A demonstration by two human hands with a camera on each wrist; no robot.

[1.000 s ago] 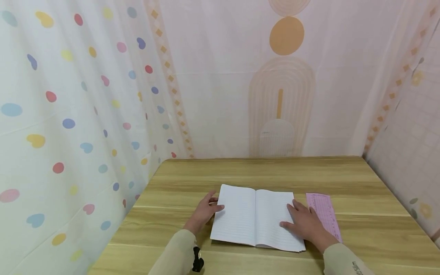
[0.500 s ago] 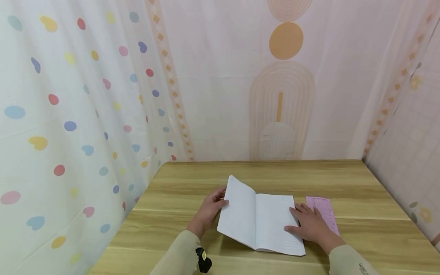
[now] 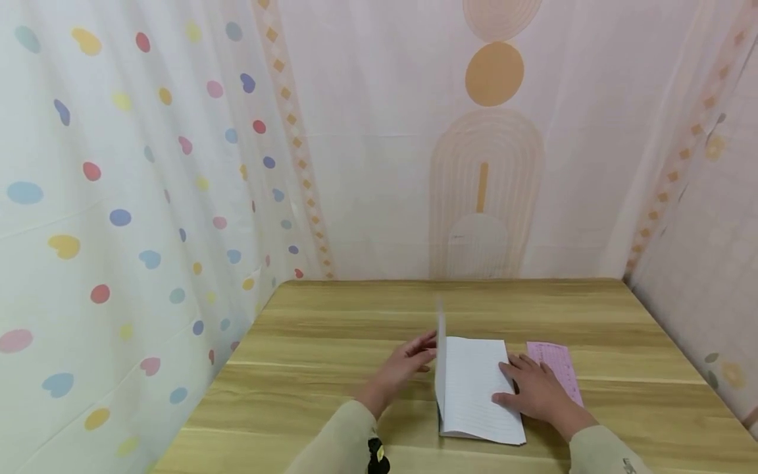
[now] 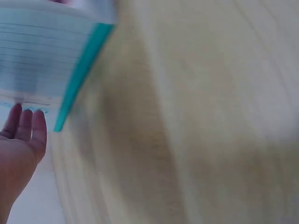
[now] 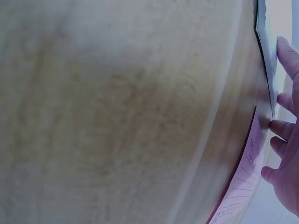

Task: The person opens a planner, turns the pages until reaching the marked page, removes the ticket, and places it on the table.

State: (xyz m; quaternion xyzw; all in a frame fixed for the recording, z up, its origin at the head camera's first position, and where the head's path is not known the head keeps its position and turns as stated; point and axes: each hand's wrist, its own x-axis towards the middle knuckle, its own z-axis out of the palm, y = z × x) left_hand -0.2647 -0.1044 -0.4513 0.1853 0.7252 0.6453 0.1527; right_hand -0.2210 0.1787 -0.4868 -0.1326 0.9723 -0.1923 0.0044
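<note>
A lined notebook (image 3: 476,388) lies on the table, its right-hand page flat and its left half (image 3: 441,372) standing nearly upright at the fold. Behind that raised half is my left hand (image 3: 403,365), fingers extended against it or very close. The left wrist view shows lined paper with a teal edge (image 4: 84,74) above the fingertips (image 4: 39,119). My right hand (image 3: 535,388) rests on the right page's outer edge with fingers spread. Under and beyond it lies a pink printed sheet (image 3: 556,362), partly hidden by the hand; the right wrist view shows this sheet (image 5: 240,186) too.
The wood-grain table (image 3: 308,342) extends around the notebook to left, back and right. Patterned curtains hang behind it, with a dotted one (image 3: 148,197) along the left side. A black strap (image 3: 378,454) is on the left sleeve.
The notebook's left half has swung up from lying flat to nearly upright. My left hand has moved right along with it; the right hand has stayed on the right page's edge.
</note>
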